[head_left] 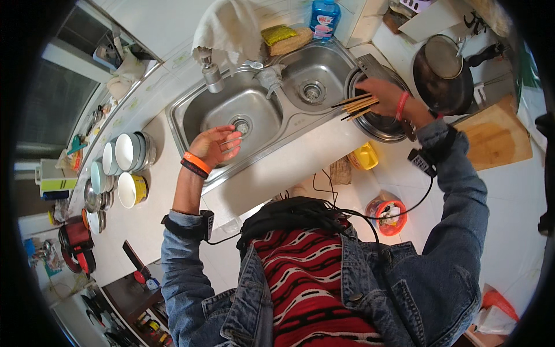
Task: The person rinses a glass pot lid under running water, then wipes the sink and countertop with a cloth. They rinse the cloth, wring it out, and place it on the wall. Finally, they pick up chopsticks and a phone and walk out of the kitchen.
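My right hand point(381, 95) is closed around a bundle of chopsticks point(357, 106), over the stacked steel pots point(381, 130) to the right of the sink. A flat perforated metal piece point(372, 67), perhaps a cleaver blade, lies across the pots beside that hand. Empty and with its fingers apart, my left hand point(217, 146) hovers over the near side of the large steel sink basin point(225, 106). Between the two basins sits the faucet point(269, 79), with something wrapped round it. The smaller basin point(318, 65) lies nearer my right hand.
Bowls point(127, 152) stand stacked on the left counter. Behind the sink are a soap dispenser point(212, 76), a white cloth point(225, 30), sponges point(288, 41) and a blue detergent bottle point(325, 19). A wok point(442, 86) and a wooden cutting board point(498, 134) lie at right.
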A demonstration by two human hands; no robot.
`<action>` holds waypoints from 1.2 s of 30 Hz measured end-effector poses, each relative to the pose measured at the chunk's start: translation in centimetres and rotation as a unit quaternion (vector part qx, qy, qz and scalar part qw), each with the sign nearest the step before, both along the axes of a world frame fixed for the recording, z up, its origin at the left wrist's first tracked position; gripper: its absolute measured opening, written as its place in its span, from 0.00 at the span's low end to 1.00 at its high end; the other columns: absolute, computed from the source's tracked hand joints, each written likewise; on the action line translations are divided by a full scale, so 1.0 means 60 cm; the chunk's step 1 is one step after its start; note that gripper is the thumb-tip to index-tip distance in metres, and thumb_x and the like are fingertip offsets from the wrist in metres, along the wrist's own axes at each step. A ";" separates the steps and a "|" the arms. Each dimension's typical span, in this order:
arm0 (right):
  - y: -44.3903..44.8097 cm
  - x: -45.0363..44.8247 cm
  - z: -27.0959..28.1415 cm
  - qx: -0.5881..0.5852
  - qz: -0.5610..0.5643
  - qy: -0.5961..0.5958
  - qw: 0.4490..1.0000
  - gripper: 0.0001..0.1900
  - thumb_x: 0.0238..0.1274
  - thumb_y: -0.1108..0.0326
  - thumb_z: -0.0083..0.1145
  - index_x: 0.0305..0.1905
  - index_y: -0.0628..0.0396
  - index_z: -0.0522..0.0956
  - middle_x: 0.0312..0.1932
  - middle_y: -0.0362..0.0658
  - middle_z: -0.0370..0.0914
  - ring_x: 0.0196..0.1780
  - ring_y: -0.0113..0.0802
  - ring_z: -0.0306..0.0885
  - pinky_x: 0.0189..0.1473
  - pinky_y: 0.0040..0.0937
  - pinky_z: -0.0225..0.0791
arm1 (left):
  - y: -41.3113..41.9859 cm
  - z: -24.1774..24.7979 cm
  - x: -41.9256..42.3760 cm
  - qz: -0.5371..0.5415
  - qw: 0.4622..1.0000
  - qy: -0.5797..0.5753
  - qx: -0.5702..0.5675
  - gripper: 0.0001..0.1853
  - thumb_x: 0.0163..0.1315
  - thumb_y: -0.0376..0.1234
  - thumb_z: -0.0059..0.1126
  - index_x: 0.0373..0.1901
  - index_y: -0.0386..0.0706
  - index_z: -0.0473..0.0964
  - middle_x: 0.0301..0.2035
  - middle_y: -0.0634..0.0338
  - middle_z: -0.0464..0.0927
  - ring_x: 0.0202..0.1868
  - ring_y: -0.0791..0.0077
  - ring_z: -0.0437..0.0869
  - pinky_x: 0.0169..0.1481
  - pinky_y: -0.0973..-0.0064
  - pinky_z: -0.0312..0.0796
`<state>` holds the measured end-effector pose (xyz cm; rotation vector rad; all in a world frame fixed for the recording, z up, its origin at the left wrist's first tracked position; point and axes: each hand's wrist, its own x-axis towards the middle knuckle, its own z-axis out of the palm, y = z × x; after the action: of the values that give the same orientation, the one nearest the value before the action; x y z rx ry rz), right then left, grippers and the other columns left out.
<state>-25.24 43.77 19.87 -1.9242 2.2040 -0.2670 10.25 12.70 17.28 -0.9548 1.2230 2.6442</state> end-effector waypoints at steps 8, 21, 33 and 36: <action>0.035 -0.019 -0.162 -0.031 -0.121 0.195 0.973 0.15 0.56 0.75 0.44 0.49 0.55 0.69 0.45 0.51 0.71 0.49 0.50 0.72 0.48 0.41 0.68 | 0.020 -0.076 0.083 0.113 0.977 0.085 0.157 0.13 0.60 0.32 0.52 0.46 0.40 0.70 0.42 0.55 0.77 0.42 0.67 0.78 0.52 0.66 0.71; -0.027 -0.016 -0.032 -0.162 -0.069 0.144 0.974 0.13 0.62 0.60 0.52 0.37 0.61 0.77 0.29 0.53 0.78 0.30 0.47 0.77 0.33 0.40 0.69 | 0.092 -0.103 0.293 0.407 0.906 0.093 0.067 0.08 0.62 0.27 0.44 0.40 0.35 0.71 0.32 0.54 0.78 0.31 0.70 0.78 0.40 0.72 0.75; -0.258 0.590 0.126 0.034 0.078 -0.441 0.893 0.09 0.62 0.64 0.51 0.32 0.57 0.76 0.29 0.39 0.77 0.30 0.21 0.72 0.30 0.19 0.63 | 0.257 0.018 0.469 0.251 0.799 0.036 -0.545 0.31 0.48 0.40 0.69 0.54 0.41 0.68 0.49 0.54 0.74 0.50 0.67 0.77 0.54 0.67 0.72; -0.289 0.811 0.130 0.098 0.209 -0.506 0.831 0.09 0.61 0.65 0.52 0.31 0.59 0.77 0.27 0.38 0.79 0.29 0.20 0.73 0.29 0.18 0.64 | 0.296 0.055 0.572 0.293 0.759 0.030 -0.580 0.44 0.44 0.42 0.72 0.61 0.40 0.58 0.52 0.52 0.72 0.53 0.62 0.75 0.57 0.65 0.69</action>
<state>23.42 26.42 27.69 -1.5210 1.0475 -0.7364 44.58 30.44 20.59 -1.5365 3.1364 1.9522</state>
